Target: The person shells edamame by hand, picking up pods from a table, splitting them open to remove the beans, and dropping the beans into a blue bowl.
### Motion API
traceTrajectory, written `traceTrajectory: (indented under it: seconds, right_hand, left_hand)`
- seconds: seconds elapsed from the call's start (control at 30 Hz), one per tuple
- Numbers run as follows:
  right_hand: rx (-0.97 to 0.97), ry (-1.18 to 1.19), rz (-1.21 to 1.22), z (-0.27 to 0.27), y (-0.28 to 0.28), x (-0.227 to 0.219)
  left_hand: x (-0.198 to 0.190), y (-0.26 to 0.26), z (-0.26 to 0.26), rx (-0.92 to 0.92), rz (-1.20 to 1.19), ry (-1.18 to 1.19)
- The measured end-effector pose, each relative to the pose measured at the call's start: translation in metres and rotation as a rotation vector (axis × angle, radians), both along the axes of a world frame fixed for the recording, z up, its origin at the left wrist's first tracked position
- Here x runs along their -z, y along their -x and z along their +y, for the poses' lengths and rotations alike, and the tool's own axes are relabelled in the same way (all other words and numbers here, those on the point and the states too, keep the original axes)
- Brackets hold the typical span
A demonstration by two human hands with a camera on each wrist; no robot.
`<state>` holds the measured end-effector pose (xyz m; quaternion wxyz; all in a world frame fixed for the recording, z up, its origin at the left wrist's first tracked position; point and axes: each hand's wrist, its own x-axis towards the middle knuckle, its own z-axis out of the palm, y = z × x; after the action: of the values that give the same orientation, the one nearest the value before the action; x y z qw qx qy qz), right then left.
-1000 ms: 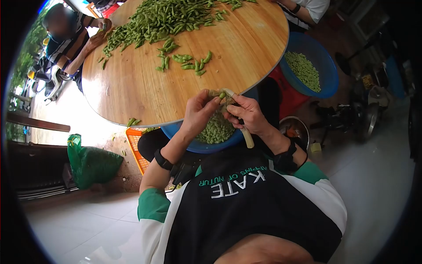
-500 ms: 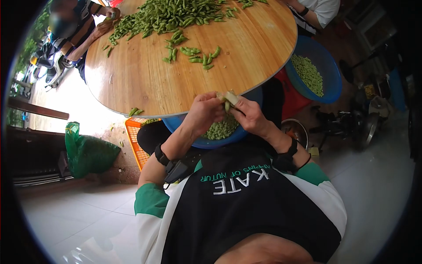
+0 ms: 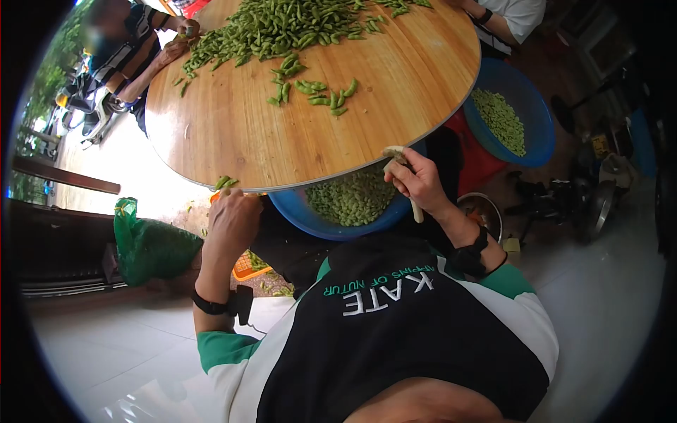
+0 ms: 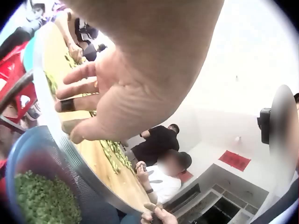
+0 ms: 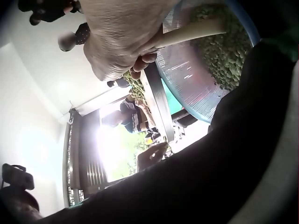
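Note:
My left hand (image 3: pixel 235 217) is at the table's near left edge, close to a few green soybean pods (image 3: pixel 226 182). In the left wrist view its fingers are spread and loosely bent, with a black band round one finger (image 4: pixel 70 104); no pod shows in it. My right hand (image 3: pixel 417 180) grips a tool with a pale, narrow handle (image 3: pixel 417 211), whose working end is hidden. Something pale covers the right thumb's end (image 3: pixel 395 151). Between the hands, below the table edge, a blue basin (image 3: pixel 296 220) holds shelled green beans (image 3: pixel 349 201).
A heap of pods (image 3: pixel 282 32) covers the far part of the round wooden table (image 3: pixel 240 134). At right stands another blue basin (image 3: pixel 539 127) of beans. An orange crate (image 3: pixel 247 268) is below my left hand, and a green bag (image 3: pixel 151 247) lies left. People sit across the table.
My hands were together over the basin, working at a pod. The left has since moved away left to the table edge; the right has shifted slightly right, still gripping the pale-handled tool.

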<state>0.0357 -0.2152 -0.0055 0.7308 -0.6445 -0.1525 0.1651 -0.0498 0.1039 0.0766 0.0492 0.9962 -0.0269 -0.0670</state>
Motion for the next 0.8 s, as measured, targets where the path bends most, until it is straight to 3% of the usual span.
traceTrajectory:
  seconds: [0.07,0.1,0.2,0.27,0.37,0.43,0.53,0.6,0.63,0.7,0.73,0.8]
  right_hand:
    - [-0.027,0.0,-0.018,0.01,-0.001,-0.001]
    - [-0.047,0.011,-0.025,0.014,-0.001,-0.002]
    - [-0.085,-0.055,0.074,0.018,-0.005,-0.005]
    - [-0.087,-0.091,0.117,0.018,-0.004,-0.005]
    - [-0.051,-0.078,0.11,0.012,-0.002,-0.004]
    - [-0.04,-0.079,0.106,0.007,-0.005,0.0]
    - [-0.033,-0.14,0.141,0.006,-0.007,0.005]
    - [-0.029,-0.202,0.178,0.009,-0.01,0.004]
    - [-0.027,-0.19,0.164,0.011,-0.012,-0.001]
    - [-0.018,-0.175,0.155,0.016,-0.015,-0.008]
    - [-0.029,-0.216,0.174,0.019,-0.017,-0.011]
    - [-0.065,-0.255,0.179,0.024,-0.017,-0.013]
  left_hand:
    - [0.005,-0.025,-0.004,0.151,-0.219,0.121]
    - [0.004,-0.042,-0.023,0.17,-0.358,0.299]
    - [0.033,-0.124,-0.057,0.173,-0.418,0.501]
    - [0.056,-0.173,-0.075,0.072,-0.56,0.364]
    - [0.067,-0.206,-0.083,-0.001,-0.437,0.346]
    - [0.067,-0.206,-0.082,0.007,-0.362,0.378]
    - [0.075,-0.192,-0.083,0.082,-0.563,0.299]
    - [0.077,-0.177,-0.082,0.153,-0.746,0.552]
    - [0.066,-0.165,-0.085,0.163,-0.74,0.549]
    - [0.048,-0.141,-0.095,-0.168,-0.184,1.137]
    - [0.049,-0.13,-0.098,-0.128,-0.177,1.362]
    - [0.044,-0.107,-0.105,-0.163,-0.09,1.467]
